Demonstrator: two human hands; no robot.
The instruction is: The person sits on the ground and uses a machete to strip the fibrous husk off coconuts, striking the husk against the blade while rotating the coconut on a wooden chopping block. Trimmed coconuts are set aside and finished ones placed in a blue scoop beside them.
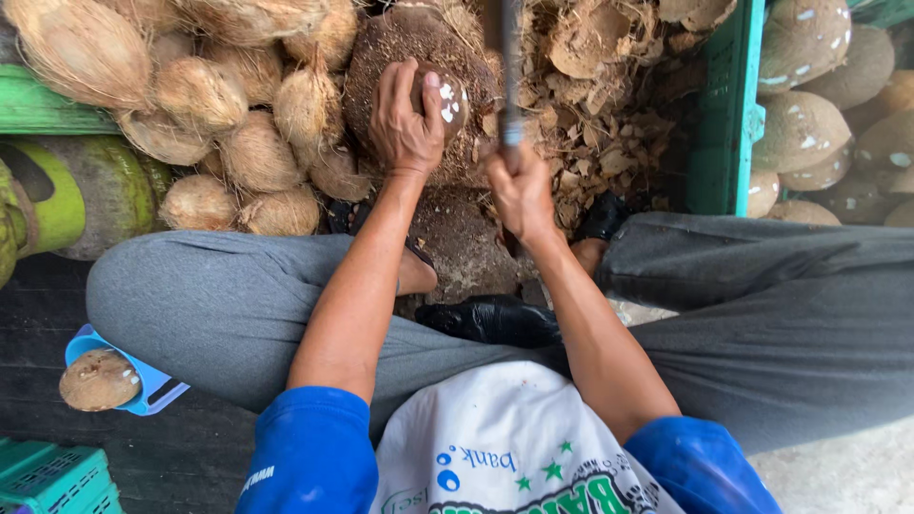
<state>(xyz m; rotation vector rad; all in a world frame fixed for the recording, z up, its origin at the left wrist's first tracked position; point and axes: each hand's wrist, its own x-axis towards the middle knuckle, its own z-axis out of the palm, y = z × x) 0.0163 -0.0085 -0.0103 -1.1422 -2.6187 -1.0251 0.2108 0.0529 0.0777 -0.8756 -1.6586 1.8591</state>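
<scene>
Hard, heavy, round coconut is pinned on the block by left hand; blade handle is clenched in right hand; likely rolls unless gripped over the top.

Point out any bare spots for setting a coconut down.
Bare dark floor lies between the blue scoop and the teal crate; pale ground sits bottom right. Around the left hand and right hand, husked coconuts and husk chips crowd everything.
</scene>
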